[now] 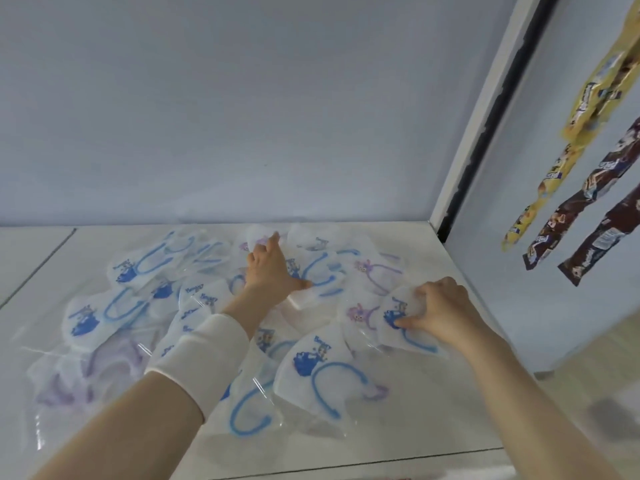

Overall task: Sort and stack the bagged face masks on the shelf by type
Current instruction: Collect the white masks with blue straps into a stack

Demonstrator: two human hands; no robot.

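Several bagged face masks lie spread over the white shelf (398,445), some with blue prints and ear loops, some with purple ones. My left hand (268,268) reaches to the back of the pile, its fingers stretched over a purple-print mask (254,242) there and its thumb lying on a blue-loop mask (323,277). My right hand (440,308) pinches a blue-print mask (401,327) at the right of the pile, fingers curled on its upper edge. A large blue-print mask (322,368) lies in front, between my arms. Purple masks (93,372) sit at the left front.
The shelf's back wall (242,116) rises just behind the pile. A white upright post (485,109) bounds the shelf on the right. Yellow and brown snack packet strips (588,209) hang beyond it. The shelf's front edge runs near the bottom.
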